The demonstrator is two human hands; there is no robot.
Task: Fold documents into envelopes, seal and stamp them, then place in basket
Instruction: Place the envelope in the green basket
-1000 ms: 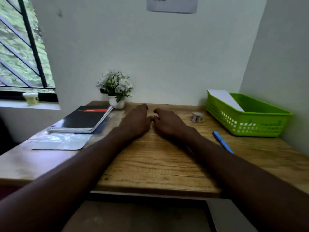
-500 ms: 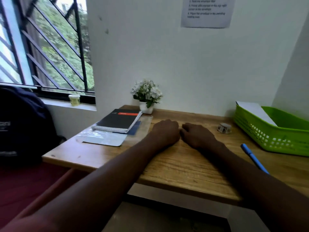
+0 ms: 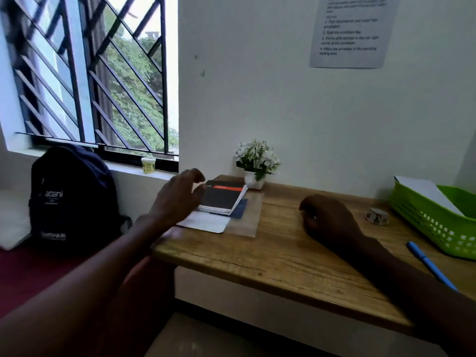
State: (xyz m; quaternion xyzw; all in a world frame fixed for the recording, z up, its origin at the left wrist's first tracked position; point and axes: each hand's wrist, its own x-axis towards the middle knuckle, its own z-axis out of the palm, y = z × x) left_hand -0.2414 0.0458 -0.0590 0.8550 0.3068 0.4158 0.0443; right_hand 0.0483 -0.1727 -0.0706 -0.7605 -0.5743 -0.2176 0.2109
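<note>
Now left hand (image 3: 177, 195) loose, fingers spread, hovers just beside notebook (image 3: 222, 199), likely reaching for papers (image 3: 206, 222) beneath; right hand (image 3: 327, 220) rests curled, holding nothing, on table (image 3: 270, 256); basket (image 3: 432, 222) well right of notebook.

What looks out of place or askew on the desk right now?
Little stands out. The blue pen lies loose and diagonal beside the green basket, where an arm could knock it. A white sheet leans tilted on the basket's rim instead of lying flat inside. Nothing is spilled or visibly damaged.
</note>
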